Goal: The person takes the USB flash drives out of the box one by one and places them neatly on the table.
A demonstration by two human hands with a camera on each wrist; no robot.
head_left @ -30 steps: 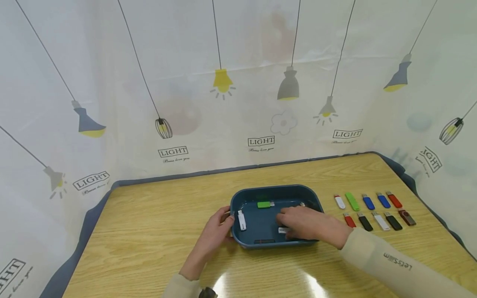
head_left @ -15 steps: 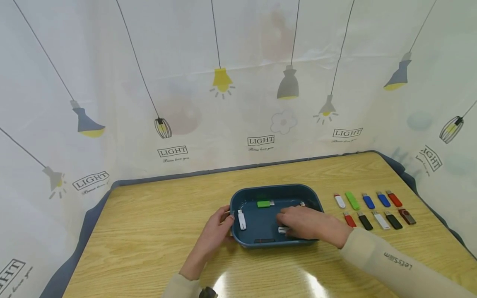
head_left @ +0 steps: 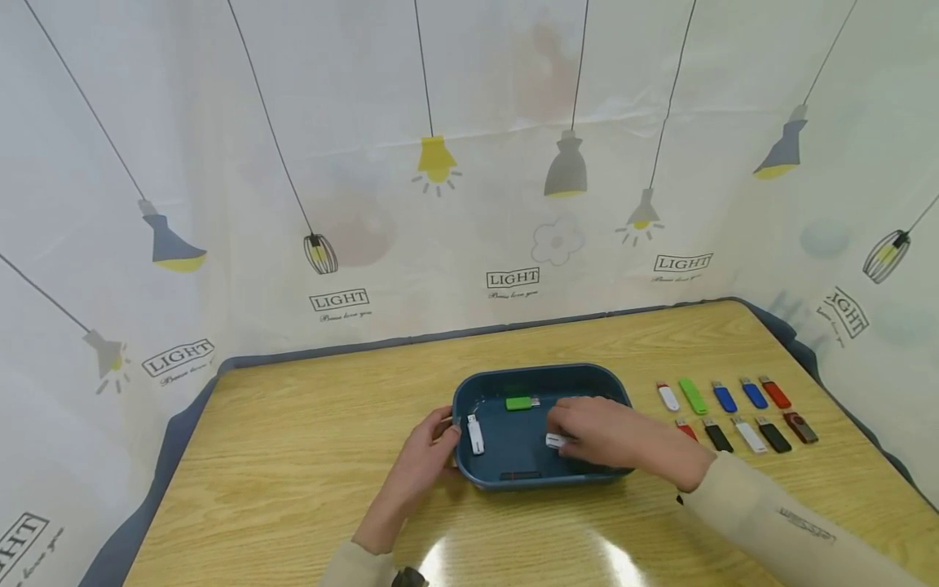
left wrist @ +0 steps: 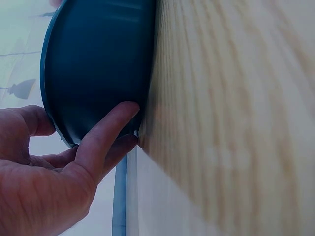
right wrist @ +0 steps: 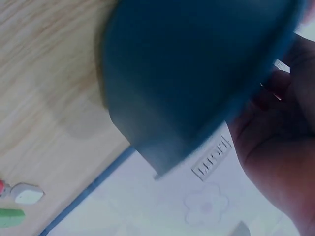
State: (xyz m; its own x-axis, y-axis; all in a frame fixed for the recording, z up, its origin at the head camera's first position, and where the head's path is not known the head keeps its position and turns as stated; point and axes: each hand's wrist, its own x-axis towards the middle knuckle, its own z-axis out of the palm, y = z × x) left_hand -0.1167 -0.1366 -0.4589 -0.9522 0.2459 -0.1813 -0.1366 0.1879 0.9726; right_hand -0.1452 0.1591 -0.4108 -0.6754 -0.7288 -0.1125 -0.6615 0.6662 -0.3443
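Note:
In the head view a dark blue tray stands on the wooden table. My left hand holds its left end, thumb at the rim and fingers against the outer wall, as the left wrist view shows. My right hand is over the tray's right half and pinches a white USB stick, partly covered by the fingers. Inside the tray lie another white USB stick at the left, a green USB stick at the back and a dark USB stick along the front wall.
Right of the tray, several USB sticks lie in two rows, among them a green one, a blue one and a black one. A white printed cloth hangs behind the table and at both sides.
My right hand has risen slightly from the tray floor with the white USB stick, and its forearm has shifted a little right. The left hand stays on the tray.

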